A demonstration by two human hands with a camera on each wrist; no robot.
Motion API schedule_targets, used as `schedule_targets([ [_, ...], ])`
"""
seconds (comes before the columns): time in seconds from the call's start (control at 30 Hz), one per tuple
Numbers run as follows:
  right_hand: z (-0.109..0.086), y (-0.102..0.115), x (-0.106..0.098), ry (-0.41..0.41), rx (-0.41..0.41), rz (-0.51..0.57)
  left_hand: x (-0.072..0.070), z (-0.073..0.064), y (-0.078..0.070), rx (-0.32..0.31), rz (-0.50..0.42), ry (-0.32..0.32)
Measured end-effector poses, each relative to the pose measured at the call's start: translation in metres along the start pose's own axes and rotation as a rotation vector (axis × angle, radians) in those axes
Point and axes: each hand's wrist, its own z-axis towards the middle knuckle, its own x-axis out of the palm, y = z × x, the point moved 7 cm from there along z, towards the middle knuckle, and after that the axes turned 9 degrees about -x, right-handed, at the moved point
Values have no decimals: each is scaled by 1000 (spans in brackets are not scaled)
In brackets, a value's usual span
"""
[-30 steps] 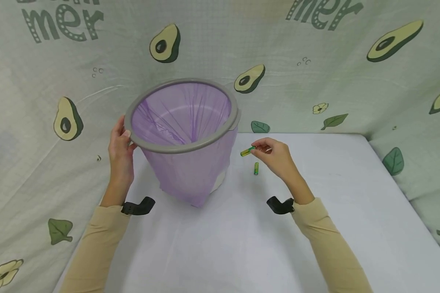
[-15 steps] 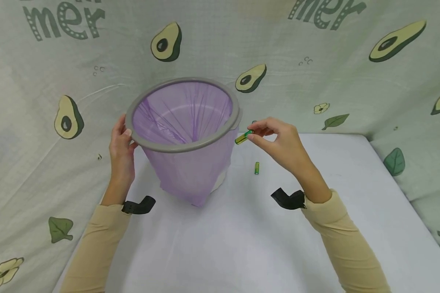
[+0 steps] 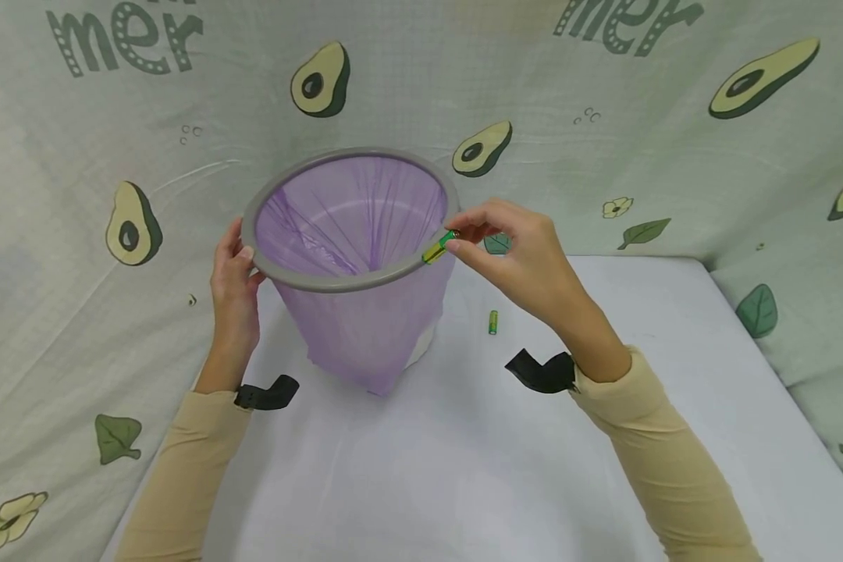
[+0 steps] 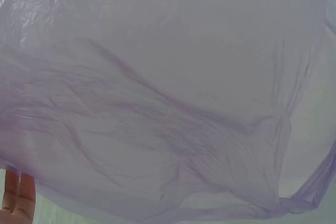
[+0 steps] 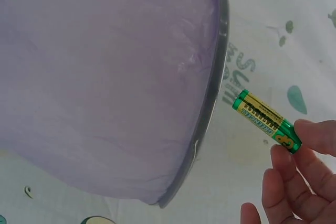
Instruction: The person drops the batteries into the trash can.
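A bin with a grey rim (image 3: 351,282) and a purple liner bag (image 3: 365,328) stands at the back of the white table (image 3: 464,468). My left hand (image 3: 233,269) grips the rim on its left side. My right hand (image 3: 513,250) pinches a green and yellow battery (image 3: 439,246) by one end, its free end just over the bin's right rim. In the right wrist view the battery (image 5: 266,121) hangs beside the rim (image 5: 212,93), held by fingertips (image 5: 315,135). The left wrist view shows mostly the liner bag (image 4: 168,108) and two fingertips (image 4: 18,195).
A second green battery (image 3: 492,321) lies on the table right of the bin. Avocado-print cloth (image 3: 604,117) walls the table at the back and sides. Black camera mounts (image 3: 541,371) sit at both wrists.
My right hand has lifted the battery from near the table up and leftward to the bin's right rim. The left hand has kept its hold on the rim.
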Motion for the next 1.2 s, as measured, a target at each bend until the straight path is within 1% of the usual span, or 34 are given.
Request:
schedule_targets([
  [0.07,4,4,3,-4,-22,2,0,0,0,-1,1,2],
  [0.2,10,7,9,2,-56,-31,2,1,0,-6,5,3],
  [0.47,18,3,24,12,-87,-35,1,1,1,-12,12,-1],
  [0.63,21,6,37,56,-110,-50,0,1,1,-6,8,-2],
  [0.73,22,10,46,88,-136,-45,0,0,0,-3,7,0],
  [0.87,22,15,53,109,-162,-32,0,1,1,-3,7,4],
  [1.0,22,17,55,101,-178,-29,0,1,1,0,8,9],
  [1.2,20,15,52,78,-190,-32,-1,2,1,-2,13,9],
])
